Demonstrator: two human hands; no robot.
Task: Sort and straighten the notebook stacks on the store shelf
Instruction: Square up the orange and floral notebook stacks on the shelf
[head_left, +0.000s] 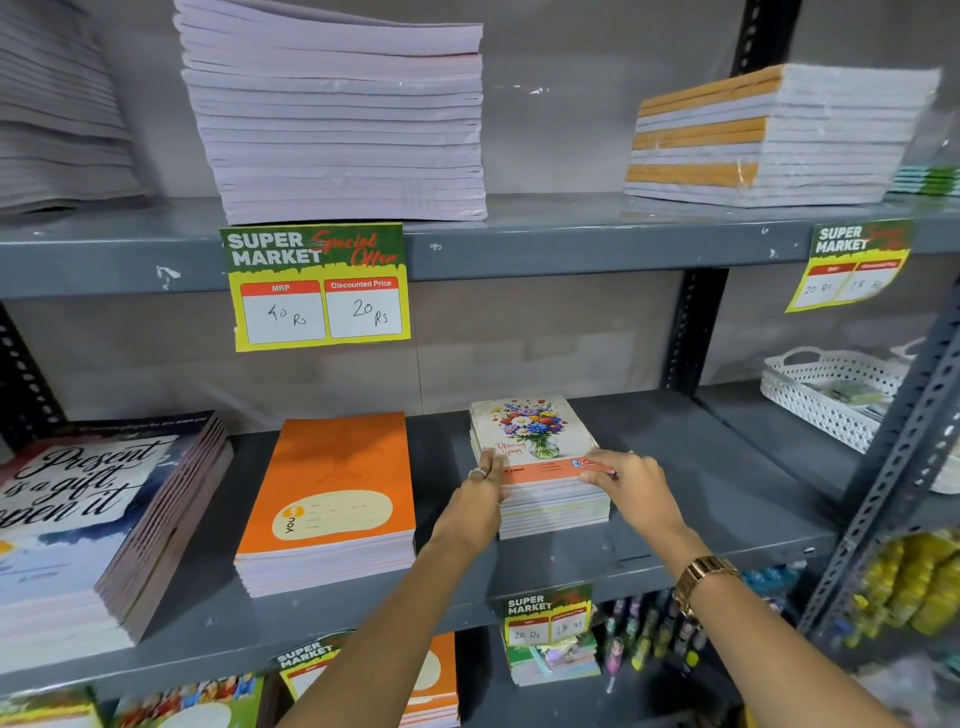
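Note:
A small stack of notebooks with a flower-bouquet cover sits on the middle grey shelf. My left hand, wearing a ring, presses against the stack's left front corner. My right hand, with a gold watch on its wrist, rests flat on the top cover's front right corner. To the left lie an orange notebook stack and a taller stack with a "Present is a gift" cover. On the upper shelf stand a tall lilac stack and an orange-and-white stack.
Yellow-green price tags hang from the shelf edges. A white perforated basket sits at the right on the middle shelf. A slotted metal upright crosses the right side. Below are more notebooks, pens and yellow items.

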